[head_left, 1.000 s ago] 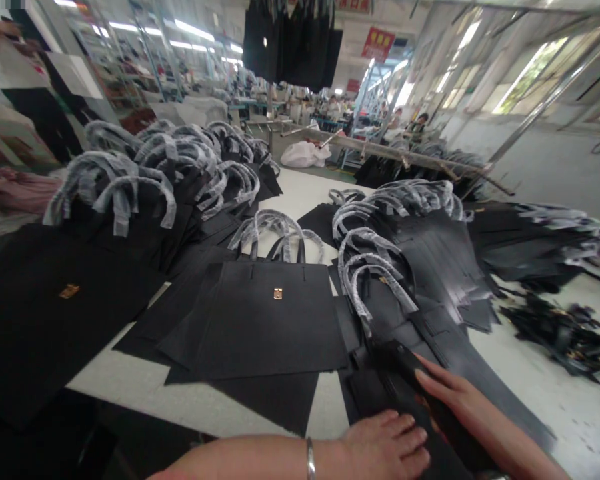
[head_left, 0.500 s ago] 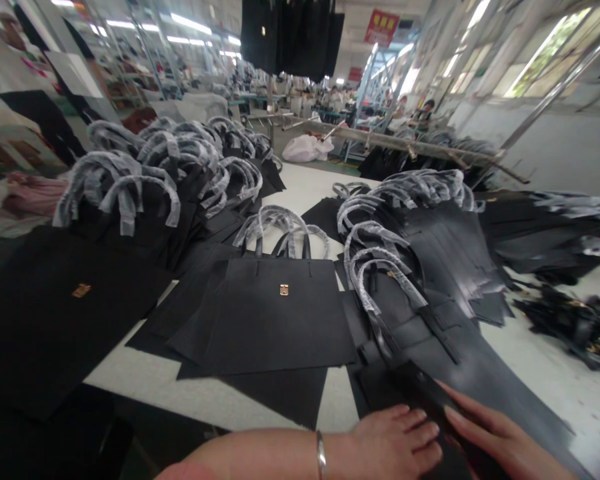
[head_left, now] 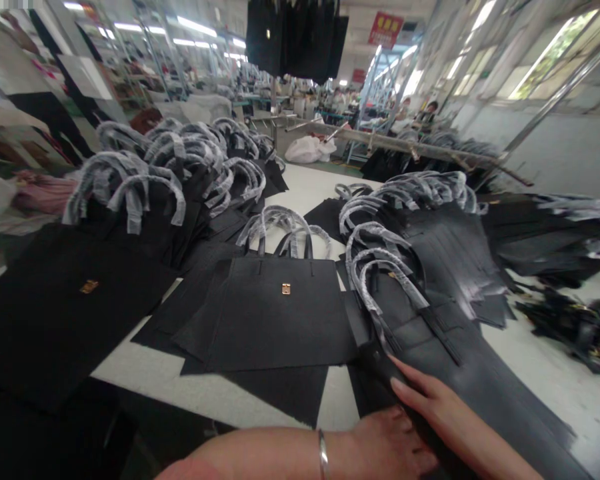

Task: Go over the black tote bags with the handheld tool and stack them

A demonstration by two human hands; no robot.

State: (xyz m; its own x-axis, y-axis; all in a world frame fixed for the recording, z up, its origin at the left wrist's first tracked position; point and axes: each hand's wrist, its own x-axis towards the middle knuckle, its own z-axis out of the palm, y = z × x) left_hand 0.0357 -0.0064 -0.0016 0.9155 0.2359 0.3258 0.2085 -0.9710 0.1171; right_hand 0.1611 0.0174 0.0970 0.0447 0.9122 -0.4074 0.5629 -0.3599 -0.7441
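Handling of a black flat piece (head_left: pixel 375 363) at the lower right of the frame seems the step in hand; shifting it would call for a steady hold. It lies against the right hand (head_left: pixel 443 407), whose fingers are nearly straight and slightly parted, any pinch unclear. The left hand (head_left: pixel 387 440) lies palm down beside it, fingers partly hidden, so their hold cannot be told

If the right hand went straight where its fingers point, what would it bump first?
Past the dark piece it touches, the right hand would probably meet the black bag with the gold clasp; depth is unclear.
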